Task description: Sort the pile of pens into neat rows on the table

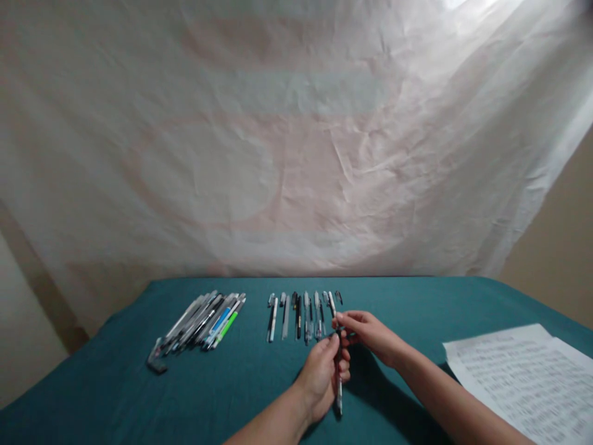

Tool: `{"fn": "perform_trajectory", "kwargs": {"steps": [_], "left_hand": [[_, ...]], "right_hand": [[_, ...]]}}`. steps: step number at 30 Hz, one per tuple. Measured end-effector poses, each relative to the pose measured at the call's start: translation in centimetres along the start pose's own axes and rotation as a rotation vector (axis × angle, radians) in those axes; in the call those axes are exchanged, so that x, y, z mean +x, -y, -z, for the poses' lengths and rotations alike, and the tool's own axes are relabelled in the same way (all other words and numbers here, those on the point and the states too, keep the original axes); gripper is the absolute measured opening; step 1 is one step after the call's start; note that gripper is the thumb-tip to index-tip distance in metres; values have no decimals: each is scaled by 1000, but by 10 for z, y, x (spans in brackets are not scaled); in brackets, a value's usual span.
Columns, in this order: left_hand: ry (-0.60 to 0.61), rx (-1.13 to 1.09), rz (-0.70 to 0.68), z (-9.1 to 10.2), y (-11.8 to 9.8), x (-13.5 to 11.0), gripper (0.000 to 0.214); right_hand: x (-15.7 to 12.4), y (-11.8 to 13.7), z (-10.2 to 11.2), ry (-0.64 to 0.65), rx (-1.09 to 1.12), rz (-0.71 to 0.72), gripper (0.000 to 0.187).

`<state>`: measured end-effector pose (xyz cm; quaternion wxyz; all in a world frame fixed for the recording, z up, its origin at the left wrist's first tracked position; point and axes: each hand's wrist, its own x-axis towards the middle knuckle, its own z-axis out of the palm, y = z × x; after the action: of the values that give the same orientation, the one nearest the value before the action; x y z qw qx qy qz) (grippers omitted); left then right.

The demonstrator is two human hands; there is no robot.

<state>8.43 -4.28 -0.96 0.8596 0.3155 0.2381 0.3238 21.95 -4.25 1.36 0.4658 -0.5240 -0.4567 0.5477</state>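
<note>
My left hand (323, 372) is wrapped around a slim dark pen (340, 395), which stands nearly lengthwise with its lower end pointing toward me. At the pen's far end, my right hand (365, 330) has its thumb and fingers pinched together; exactly which part they grip is too small to make out. Just beyond my hands runs a row of several pens (272, 321), laid side by side with small caps or clips at their far ends. A small dark cap (339, 297) lies at the right end of that row.
To the left lies a bundle of several pens (199, 324), with blue and bright green ones on its right side. A dark object (156, 364) is at its near end. Printed or written sheets (519, 371) lie at the right. A pale hanging sheet (296, 154) backs the green-covered table (115, 383).
</note>
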Motion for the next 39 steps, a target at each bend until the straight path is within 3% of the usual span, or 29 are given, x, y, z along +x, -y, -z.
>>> {"fn": "perform_trajectory", "kwargs": {"steps": [4, 11, 18, 24, 28, 31, 35, 39], "left_hand": [[13, -5, 7, 0, 0, -1, 25], [22, 10, 10, -1, -1, -1, 26], [6, 25, 22, -1, -1, 0, 23], [17, 24, 30, 3, 1, 1, 27], [13, 31, 32, 3, 2, 1, 26], [16, 28, 39, 3, 2, 1, 26], [11, 26, 45, 4, 1, 1, 26], [4, 25, 44, 5, 1, 0, 26]], "right_hand": [[2, -4, 1, -39, -31, 49, 37], [-3, 5, 6, 135, 168, -16, 36], [0, -1, 3, 24, 33, 60, 31], [1, 0, 8, 82, 206, -1, 30], [6, 2, 14, -16, 262, 80, 33], [16, 1, 24, -114, 87, 189, 34], [36, -8, 40, -327, -467, 268, 32], [53, -20, 41, -484, -919, 335, 14]]}}
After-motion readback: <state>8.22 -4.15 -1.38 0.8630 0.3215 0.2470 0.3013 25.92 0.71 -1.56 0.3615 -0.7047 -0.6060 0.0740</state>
